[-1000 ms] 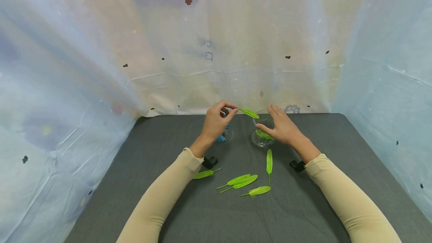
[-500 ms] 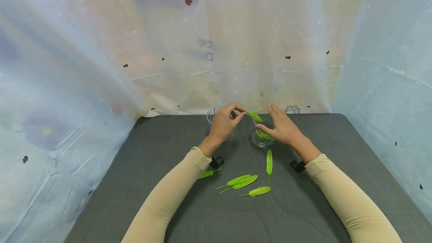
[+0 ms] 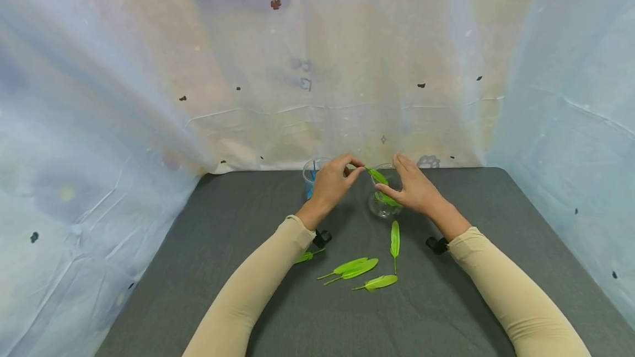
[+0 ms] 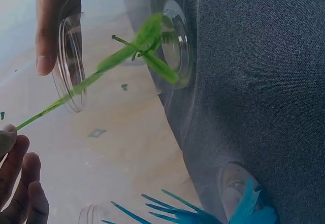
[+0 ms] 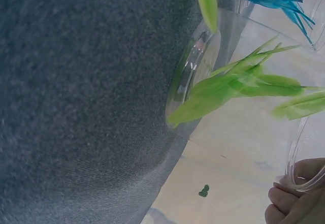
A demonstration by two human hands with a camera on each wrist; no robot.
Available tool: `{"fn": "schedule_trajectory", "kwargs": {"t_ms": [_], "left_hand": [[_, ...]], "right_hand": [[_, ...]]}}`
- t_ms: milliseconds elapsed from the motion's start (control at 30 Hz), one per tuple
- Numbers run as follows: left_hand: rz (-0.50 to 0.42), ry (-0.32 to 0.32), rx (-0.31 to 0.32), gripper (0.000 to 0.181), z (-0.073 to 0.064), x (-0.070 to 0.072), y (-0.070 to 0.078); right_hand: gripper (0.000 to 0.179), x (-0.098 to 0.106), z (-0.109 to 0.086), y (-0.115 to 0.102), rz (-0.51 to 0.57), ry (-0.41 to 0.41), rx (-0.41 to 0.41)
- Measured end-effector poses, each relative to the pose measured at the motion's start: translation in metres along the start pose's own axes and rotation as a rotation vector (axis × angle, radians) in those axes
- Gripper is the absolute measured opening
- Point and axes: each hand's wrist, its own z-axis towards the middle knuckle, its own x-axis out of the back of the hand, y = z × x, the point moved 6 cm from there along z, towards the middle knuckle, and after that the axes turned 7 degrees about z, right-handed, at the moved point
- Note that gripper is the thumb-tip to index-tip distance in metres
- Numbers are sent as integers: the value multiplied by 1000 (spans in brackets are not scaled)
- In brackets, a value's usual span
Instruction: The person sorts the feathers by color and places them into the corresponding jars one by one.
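My left hand point(image 3: 331, 182) pinches the quill of a green feather point(image 3: 378, 176) between thumb and fingertip. The feather's vane slants down through the mouth of a clear jar point(image 3: 384, 214). In the left wrist view the quill end still sticks out above the jar rim point(image 4: 61, 56). Other green feathers point(image 5: 218, 94) lie inside, toward the jar's bottom. My right hand point(image 3: 419, 186) holds the jar near its rim, thumb on the near side and fingers extended along the far side.
Partly behind my left hand stands a second clear jar point(image 3: 306, 176) with blue feathers point(image 4: 249, 209). Several green feathers point(image 3: 379, 282) lie on the grey tabletop point(image 3: 436, 302) in front of the jars. A patterned curtain point(image 3: 347, 70) hangs behind.
My left hand has moved right, toward the jar, and the feather has tilted downward into its mouth. The jar with blue feathers shows more now. My right hand has stayed in place.
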Motion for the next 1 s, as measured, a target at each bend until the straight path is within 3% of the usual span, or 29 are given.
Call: {"fn": "schedule_trajectory", "kwargs": {"t_ms": [367,600,800,1000], "left_hand": [[86,-70,3,20,-3,-6,-2],[61,-89,13,17,-8,-4,-8],[73,-123,9,16,-17,-2,-13],[70,-204,0,16,-31,5,-17]], "right_hand": [[112,-1,-1,-3,11,-3,3],[113,1,-1,-3,14,6,0],[114,1,0,-1,12,5,-6],[114,0,1,0,4,0,-11]]}}
